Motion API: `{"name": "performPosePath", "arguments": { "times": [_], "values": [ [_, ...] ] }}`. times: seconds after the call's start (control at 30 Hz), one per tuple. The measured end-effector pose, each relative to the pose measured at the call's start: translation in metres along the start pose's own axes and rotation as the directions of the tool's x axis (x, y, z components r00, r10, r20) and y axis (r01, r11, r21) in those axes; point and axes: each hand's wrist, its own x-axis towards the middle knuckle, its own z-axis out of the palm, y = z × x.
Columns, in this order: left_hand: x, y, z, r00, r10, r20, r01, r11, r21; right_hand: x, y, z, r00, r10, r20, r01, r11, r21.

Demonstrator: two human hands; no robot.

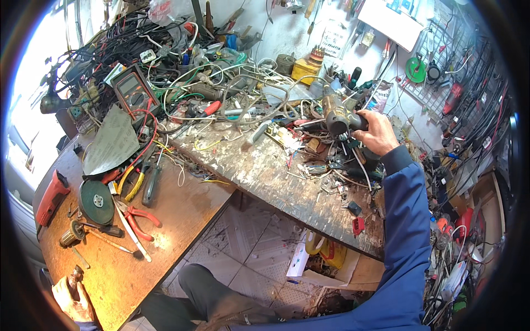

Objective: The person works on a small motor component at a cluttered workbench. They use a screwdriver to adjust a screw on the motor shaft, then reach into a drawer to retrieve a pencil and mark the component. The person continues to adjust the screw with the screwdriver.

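While left hand [72,300] pinches part [75,274] well this side of meter [135,91], right hand [378,132] has fingers closed round drill [337,115], right of meter over clutter [326,149]. Drill best raised straight up, grip firm, so nothing snags; part best held low over bench [187,204], left fingers steady.

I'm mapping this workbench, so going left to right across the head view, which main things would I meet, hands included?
Left hand, multimeter, yellow container, drill-like power tool, right hand, green reel.
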Motion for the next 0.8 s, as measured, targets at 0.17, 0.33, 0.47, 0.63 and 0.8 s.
{"name": "performPosePath", "arguments": {
  "times": [0.17, 0.33, 0.47, 0.63, 0.8],
  "values": [
    [0.001, 0.001, 0.0, 1.0, 0.001, 0.011, -0.001, 1.0, 0.006, 0.002, 0.007, 0.013, 0.998, 0.057, -0.032, -0.059, 0.996, -0.063],
    [-0.002, -0.004, 0.011, 1.0, -0.01, 0.025, 0.01, 1.0, -0.006, 0.024, -0.025, 0.024, 1.0, 0.003, -0.013, -0.004, 0.991, -0.131],
    [-0.012, -0.018, 0.017, 0.996, -0.058, 0.069, 0.059, 0.998, -0.012, 0.044, -0.096, 0.042, 0.997, -0.004, 0.074, 0.017, 0.984, -0.177],
    [0.004, -0.014, 0.025, 0.996, 0.008, 0.084, -0.01, 0.999, 0.03, 0.051, -0.151, 0.102, 0.974, -0.196, -0.11, 0.171, 0.965, -0.2],
    [0.048, -0.019, 0.008, 0.892, 0.452, -0.027, -0.444, 0.862, -0.242, 0.038, -0.198, 0.133, 0.985, -0.147, -0.088, 0.126, 0.97, -0.209]
  ]
}}
